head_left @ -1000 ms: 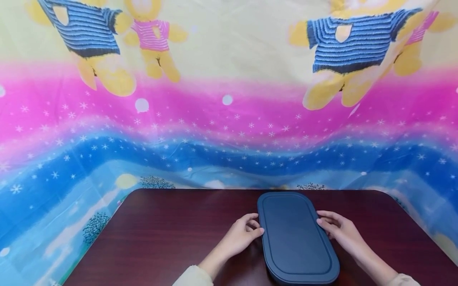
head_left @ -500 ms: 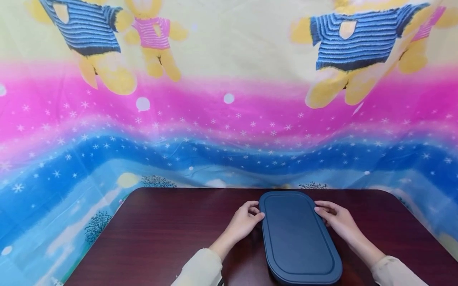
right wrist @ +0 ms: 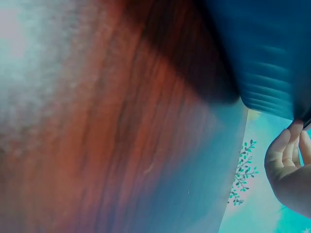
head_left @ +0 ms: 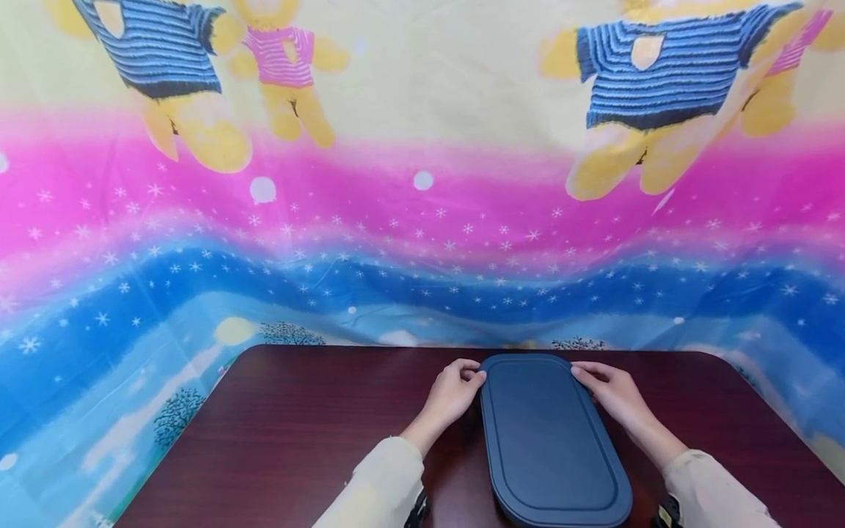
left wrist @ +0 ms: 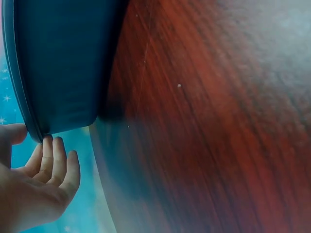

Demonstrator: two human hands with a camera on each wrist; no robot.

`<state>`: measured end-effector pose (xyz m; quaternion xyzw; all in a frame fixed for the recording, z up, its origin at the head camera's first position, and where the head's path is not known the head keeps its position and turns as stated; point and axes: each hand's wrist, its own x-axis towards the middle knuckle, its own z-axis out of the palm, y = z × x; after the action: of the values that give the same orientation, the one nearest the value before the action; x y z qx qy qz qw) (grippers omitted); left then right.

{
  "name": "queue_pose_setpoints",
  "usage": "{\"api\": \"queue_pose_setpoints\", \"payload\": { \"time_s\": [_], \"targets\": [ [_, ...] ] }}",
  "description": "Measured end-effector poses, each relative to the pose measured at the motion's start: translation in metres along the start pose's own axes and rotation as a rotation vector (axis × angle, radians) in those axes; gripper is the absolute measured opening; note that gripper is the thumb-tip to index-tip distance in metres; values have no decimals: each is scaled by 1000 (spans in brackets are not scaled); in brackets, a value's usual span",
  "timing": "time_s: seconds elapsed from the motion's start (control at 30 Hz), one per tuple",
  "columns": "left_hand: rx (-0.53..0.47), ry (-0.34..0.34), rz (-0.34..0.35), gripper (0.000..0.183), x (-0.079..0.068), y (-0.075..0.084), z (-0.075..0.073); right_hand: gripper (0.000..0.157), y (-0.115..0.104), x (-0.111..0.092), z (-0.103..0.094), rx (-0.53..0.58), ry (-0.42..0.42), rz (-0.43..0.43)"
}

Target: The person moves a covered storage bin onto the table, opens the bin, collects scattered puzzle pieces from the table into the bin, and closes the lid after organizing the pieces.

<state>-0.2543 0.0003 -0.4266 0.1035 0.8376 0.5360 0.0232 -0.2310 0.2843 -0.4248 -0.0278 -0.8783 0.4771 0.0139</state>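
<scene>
A dark blue oblong storage box with rounded corners stands on the table, its flat lid (head_left: 554,433) on top with a groove running inside the rim. My left hand (head_left: 452,392) pinches the lid's rim at the far left corner, thumb above and fingers beneath. At the far right corner, my right hand (head_left: 617,396) holds the rim the same way. The left wrist view shows the box's side wall (left wrist: 63,63) under the lid, fingertips right at the rim's corner. Ridged box wall (right wrist: 265,73) shows in the right wrist view, partly blurred.
The dark red-brown wooden table (head_left: 317,425) ends just beyond the box's far end. Behind it hangs a printed cloth (head_left: 422,220) with bears and snowflakes. Pale sleeves (head_left: 383,484) cover both forearms.
Both hands have slid along the lid's long sides, away from me, from near mid-length to the far corners. The box has stayed nearly in place, with its lid on.
</scene>
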Motion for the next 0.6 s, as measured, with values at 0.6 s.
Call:
{"api": "queue_pose_setpoints", "payload": {
  "time_s": [0.6],
  "targets": [
    [-118,-46,-65,35,12,-4,5,66,4,12,-8,25,-149,0]
  ]
}}
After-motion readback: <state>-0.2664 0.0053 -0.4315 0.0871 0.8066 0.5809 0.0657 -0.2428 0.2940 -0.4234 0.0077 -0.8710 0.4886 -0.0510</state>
